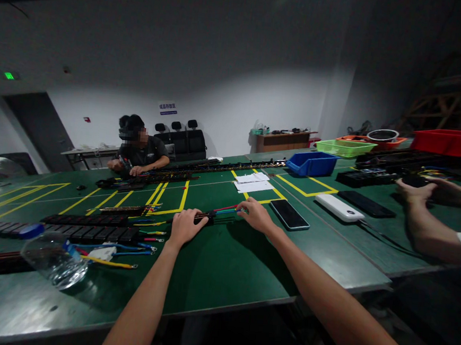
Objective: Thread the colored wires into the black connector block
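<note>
Near the middle of the green table, my left hand is closed round a dark cable bundle. Coloured wires, blue, green and red, run from the bundle to the right. My right hand pinches the ends of these wires. Just right of it lies a phone with a dark screen. Left of my left hand are black segmented cable chains, with coloured wires and ring terminals at their ends.
A water bottle leans at the front left. White papers, a blue bin and a white power bank lie beyond and right. Another person's hands hold something dark at right. A person works across the table.
</note>
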A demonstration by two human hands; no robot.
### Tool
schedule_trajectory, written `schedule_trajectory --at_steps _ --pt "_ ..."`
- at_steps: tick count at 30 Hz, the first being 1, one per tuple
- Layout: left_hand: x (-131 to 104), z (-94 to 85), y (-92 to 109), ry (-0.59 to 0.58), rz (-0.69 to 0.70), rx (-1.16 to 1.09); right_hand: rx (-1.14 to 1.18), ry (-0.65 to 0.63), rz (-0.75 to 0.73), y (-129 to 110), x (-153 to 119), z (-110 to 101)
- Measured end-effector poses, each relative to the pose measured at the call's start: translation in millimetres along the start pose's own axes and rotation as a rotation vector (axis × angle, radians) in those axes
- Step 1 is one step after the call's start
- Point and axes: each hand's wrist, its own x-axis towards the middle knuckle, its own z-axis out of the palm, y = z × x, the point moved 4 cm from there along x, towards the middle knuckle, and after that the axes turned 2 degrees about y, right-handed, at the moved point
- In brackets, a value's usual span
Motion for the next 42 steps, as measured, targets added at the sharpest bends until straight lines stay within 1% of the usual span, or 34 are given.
schedule_trajectory --at_steps 3,7,14,18,20,23,28,31,35,38,42 --pt "0 0.0 0 0.007 -0.002 0.009 0.009 0.028 -0.01 0 1 -2" --pt "0 -0.2 0 0.005 0.0 -0.006 -0.015 0.068 0.054 4 1 -3" --pt "0 -1.3 2 -0.012 -0.011 -0.033 -0.136 -0.061 0.106 4 1 3" --pt "0 -1.2 2 -0.01 -0.017 -0.041 -0.147 -0.137 0.115 3 0 6" --pt "0 -1.0 1 -0.007 -0.013 -0.044 -0.111 -0.119 0.117 4 0 6" --pt "0 -0.5 1 -0.007 -0.01 -0.052 -0.03 -0.054 0.162 9 1 8" --pt "-1 -0.3 1 -0.003 -0.007 -0.047 0.162 0.1 0.218 14 5 9" --pt "0 -0.3 0 0.01 -0.012 -0.02 0.286 0.183 0.193 11 7 6" --pt "1 1.1 -1 0.012 -0.006 -0.015 0.396 0.285 0.101 4 7 -1" --pt "1 1.3 -1 0.015 -0.001 -0.008 0.386 0.303 0.003 0 7 -3" --pt "1 0.9 0 0.016 0.008 -0.002 0.29 0.283 -0.133 -1 6 0"
